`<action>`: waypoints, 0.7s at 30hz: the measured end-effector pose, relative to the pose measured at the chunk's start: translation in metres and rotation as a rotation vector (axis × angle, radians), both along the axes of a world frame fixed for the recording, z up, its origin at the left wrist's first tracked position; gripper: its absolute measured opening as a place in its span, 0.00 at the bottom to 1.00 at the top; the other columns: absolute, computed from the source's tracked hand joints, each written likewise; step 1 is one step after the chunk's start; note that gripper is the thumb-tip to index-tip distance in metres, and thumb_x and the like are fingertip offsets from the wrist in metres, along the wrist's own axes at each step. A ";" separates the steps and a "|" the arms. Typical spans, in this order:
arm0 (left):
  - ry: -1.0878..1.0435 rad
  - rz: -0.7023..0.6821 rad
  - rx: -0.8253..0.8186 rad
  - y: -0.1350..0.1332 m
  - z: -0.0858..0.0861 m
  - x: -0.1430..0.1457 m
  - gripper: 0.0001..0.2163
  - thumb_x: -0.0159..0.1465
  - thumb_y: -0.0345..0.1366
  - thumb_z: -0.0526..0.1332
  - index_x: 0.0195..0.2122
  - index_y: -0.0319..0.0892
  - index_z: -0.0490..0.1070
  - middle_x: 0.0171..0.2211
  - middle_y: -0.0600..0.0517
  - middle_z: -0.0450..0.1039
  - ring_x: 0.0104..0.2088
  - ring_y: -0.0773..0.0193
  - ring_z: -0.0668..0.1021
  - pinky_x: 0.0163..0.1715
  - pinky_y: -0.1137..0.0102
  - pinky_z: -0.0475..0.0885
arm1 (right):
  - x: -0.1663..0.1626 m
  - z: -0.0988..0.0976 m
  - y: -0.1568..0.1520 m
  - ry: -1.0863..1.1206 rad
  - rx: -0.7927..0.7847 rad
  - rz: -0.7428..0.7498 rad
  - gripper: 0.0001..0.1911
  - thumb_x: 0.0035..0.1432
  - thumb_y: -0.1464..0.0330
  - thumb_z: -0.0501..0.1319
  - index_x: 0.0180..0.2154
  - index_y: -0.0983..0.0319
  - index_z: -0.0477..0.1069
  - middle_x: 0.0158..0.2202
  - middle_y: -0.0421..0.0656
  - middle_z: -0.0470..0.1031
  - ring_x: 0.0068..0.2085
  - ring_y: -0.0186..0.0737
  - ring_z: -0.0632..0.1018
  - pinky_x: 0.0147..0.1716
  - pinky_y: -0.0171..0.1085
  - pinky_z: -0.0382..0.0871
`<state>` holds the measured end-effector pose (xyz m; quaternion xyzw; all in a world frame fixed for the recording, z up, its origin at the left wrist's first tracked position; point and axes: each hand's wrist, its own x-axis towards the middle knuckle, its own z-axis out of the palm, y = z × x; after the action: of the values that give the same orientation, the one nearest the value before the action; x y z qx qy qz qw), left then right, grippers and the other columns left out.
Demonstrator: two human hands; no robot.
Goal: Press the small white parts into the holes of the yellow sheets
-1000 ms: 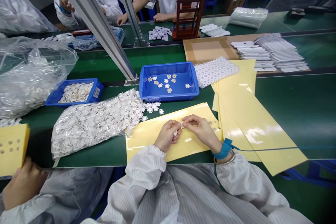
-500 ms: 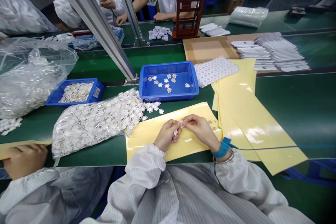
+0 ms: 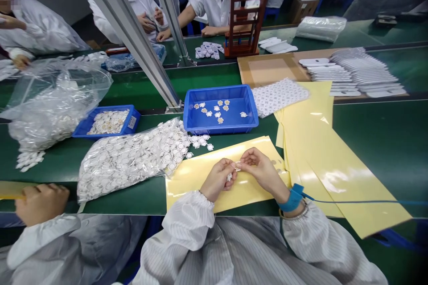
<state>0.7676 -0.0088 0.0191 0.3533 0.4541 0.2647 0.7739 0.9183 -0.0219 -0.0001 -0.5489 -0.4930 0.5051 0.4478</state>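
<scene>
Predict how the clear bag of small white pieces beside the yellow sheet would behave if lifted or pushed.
The clear plastic bag would likely feel floppy, since it lies slumped on the green bench top. The small white pieces inside would probably shift and slide. It seems unlikely to roll, being flattened rather than round.

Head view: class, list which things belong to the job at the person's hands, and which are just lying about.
Job: left hand, right hand, small white part, yellow sheet, bagged white parts, blue tray.
Lying about: wooden rack, dotted sheet.
</scene>
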 end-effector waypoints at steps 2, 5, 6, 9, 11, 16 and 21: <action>-0.020 -0.017 0.007 -0.003 0.012 0.001 0.13 0.58 0.44 0.59 0.31 0.43 0.57 0.18 0.60 0.61 0.13 0.77 0.56 0.12 0.80 0.47 | 0.001 0.010 -0.004 -0.016 0.029 0.069 0.16 0.49 0.58 0.66 0.36 0.60 0.69 0.29 0.41 0.74 0.33 0.38 0.75 0.35 0.38 0.70; -0.041 -0.049 0.037 0.003 0.038 0.003 0.10 0.62 0.42 0.55 0.31 0.43 0.57 0.18 0.59 0.61 0.12 0.77 0.56 0.12 0.80 0.47 | 0.005 0.034 0.000 -0.128 0.125 0.087 0.12 0.54 0.58 0.62 0.33 0.60 0.73 0.29 0.42 0.76 0.32 0.39 0.75 0.35 0.37 0.69; -0.030 -0.053 0.070 0.010 0.047 0.005 0.08 0.63 0.41 0.54 0.31 0.42 0.58 0.18 0.59 0.61 0.12 0.77 0.57 0.12 0.80 0.48 | 0.006 0.041 0.007 -0.174 0.171 0.054 0.12 0.54 0.58 0.61 0.32 0.60 0.73 0.29 0.42 0.76 0.32 0.39 0.75 0.34 0.37 0.69; 0.096 0.008 0.253 0.052 0.067 0.009 0.06 0.64 0.35 0.52 0.31 0.41 0.61 0.18 0.58 0.61 0.13 0.76 0.58 0.13 0.79 0.49 | 0.008 0.057 0.046 -0.279 0.297 -0.041 0.13 0.55 0.58 0.60 0.34 0.61 0.74 0.28 0.43 0.76 0.30 0.40 0.75 0.32 0.37 0.70; 0.259 0.112 0.392 0.093 0.071 0.011 0.06 0.64 0.33 0.52 0.30 0.40 0.63 0.18 0.58 0.61 0.13 0.76 0.59 0.14 0.79 0.51 | 0.006 0.060 0.078 -0.334 0.335 -0.059 0.14 0.57 0.60 0.58 0.38 0.62 0.74 0.29 0.43 0.77 0.31 0.41 0.77 0.34 0.40 0.71; 0.626 0.112 0.654 0.157 0.078 -0.003 0.10 0.62 0.35 0.56 0.27 0.36 0.72 0.30 0.48 0.74 0.32 0.64 0.75 0.37 0.71 0.68 | 0.011 0.062 0.099 -0.389 0.340 -0.017 0.17 0.55 0.63 0.60 0.47 0.60 0.70 0.43 0.46 0.76 0.42 0.45 0.77 0.43 0.43 0.71; 0.598 0.104 0.922 0.110 0.070 -0.053 0.11 0.61 0.39 0.57 0.36 0.39 0.75 0.37 0.48 0.76 0.42 0.59 0.76 0.47 0.67 0.67 | 0.042 0.048 0.027 -0.340 0.110 0.136 0.15 0.56 0.56 0.58 0.37 0.59 0.74 0.40 0.45 0.77 0.41 0.46 0.77 0.36 0.40 0.74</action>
<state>0.7142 0.1011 0.0894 0.6926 0.5081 0.3622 0.3619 0.9598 0.0050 0.0483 -0.5664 -0.6245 0.4062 0.3524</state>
